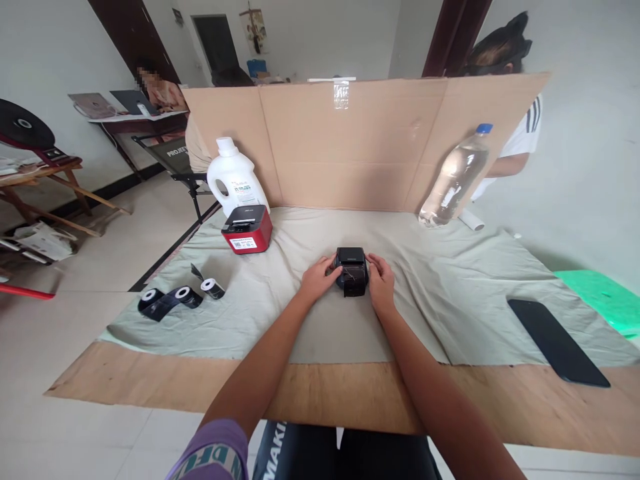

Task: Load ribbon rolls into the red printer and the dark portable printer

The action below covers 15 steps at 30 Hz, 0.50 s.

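A small black receipt printer (351,257) sits on the cloth in front of me, with a dark strip (355,281) lying over its near side. My left hand (319,277) is closed on the printer's left side, its thumb reaching onto the near edge. On the right side, the fingers of my right hand (381,279) are closed against the body. Several rolls of black-coated paper (185,297) stand to the left, some with loose ends unwound. Beyond them is a red and black box-shaped printer (247,230) with a white label.
A white detergent jug (235,175) and a tilted clear bottle (457,177) with a blue cap stand before a cardboard screen (350,147). A dark phone (557,340) lies at right. Green stool (600,300) beside the table. People sit beyond the screen and at a far desk.
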### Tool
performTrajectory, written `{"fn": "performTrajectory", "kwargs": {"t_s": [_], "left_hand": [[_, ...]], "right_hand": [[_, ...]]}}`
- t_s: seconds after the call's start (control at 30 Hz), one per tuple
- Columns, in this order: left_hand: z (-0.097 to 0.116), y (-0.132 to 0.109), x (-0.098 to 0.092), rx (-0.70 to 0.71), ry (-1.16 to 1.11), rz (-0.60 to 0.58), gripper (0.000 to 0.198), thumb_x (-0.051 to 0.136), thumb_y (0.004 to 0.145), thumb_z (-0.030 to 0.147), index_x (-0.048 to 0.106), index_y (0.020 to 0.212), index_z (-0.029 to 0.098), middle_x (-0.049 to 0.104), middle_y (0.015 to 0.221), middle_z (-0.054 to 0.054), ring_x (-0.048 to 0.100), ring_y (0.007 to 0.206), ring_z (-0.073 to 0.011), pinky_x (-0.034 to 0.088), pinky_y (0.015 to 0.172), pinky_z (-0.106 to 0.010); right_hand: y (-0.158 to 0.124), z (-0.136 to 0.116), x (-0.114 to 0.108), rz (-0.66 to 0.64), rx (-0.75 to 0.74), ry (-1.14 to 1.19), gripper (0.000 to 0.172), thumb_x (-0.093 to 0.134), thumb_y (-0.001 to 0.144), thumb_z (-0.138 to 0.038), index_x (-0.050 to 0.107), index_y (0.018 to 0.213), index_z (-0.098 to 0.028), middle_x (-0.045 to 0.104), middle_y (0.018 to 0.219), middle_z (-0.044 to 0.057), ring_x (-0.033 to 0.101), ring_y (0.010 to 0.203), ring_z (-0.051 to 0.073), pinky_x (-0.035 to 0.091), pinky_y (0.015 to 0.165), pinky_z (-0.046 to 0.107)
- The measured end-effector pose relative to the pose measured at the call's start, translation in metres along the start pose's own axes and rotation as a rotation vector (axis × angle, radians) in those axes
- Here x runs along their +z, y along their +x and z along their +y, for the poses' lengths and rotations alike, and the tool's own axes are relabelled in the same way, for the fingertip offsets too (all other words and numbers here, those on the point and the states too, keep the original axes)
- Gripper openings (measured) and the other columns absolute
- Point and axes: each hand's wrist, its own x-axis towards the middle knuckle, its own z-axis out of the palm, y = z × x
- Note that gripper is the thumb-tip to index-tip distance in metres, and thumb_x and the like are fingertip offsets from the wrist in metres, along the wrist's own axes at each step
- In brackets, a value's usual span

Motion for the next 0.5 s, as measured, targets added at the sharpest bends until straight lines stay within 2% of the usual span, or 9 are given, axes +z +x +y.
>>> {"fn": "performTrajectory", "kwargs": {"t_s": [0.1,0.23,0.37,0.5], "left_hand": [[0.0,-0.001,0.0,0.015,0.007,-0.004,0.053,0.049,0.098,0.047,0.049,0.149,0.033,0.066,0.105,-0.001,0.064,0.094,-0.0169,0.048,0.081,-0.026],[0.001,-0.001,-0.001,0.015,0.018,-0.007,0.054,0.049,0.098,0.046,0.047,0.15,0.032,0.067,0.103,-0.001,0.064,0.095,-0.0178,0.048,0.081,-0.026],[0.001,-0.001,-0.001,0.018,0.026,-0.001,0.055,0.05,0.098,0.046,0.048,0.15,0.031,0.067,0.102,-0.001,0.064,0.094,-0.018,0.049,0.081,-0.026],[-0.001,0.0,0.0,0.022,0.021,0.005,0.054,0.051,0.097,0.047,0.049,0.15,0.032,0.067,0.098,0.0,0.064,0.09,-0.0173,0.049,0.08,-0.027]], "right_hand": [[0.012,0.001,0.002,-0.046,-0.048,-0.053,0.042,0.047,0.088,-0.031,0.063,0.124,-0.017,0.065,0.134,0.014,0.062,0.124,0.021,0.041,0.113,0.043],[0.047,0.0,0.007,-0.151,-0.128,-0.238,0.043,0.048,0.088,-0.028,0.064,0.127,-0.021,0.068,0.131,0.01,0.054,0.132,0.022,0.036,0.117,0.049],[0.079,0.0,0.014,-0.258,-0.16,-0.35,0.037,0.051,0.083,-0.022,0.07,0.114,-0.022,0.075,0.116,0.008,0.062,0.117,0.025,0.041,0.109,0.051],[0.091,-0.001,0.018,-0.223,-0.189,-0.409,0.028,0.052,0.082,-0.021,0.075,0.098,-0.022,0.076,0.098,0.007,0.066,0.097,0.025,0.047,0.098,0.046]]}}
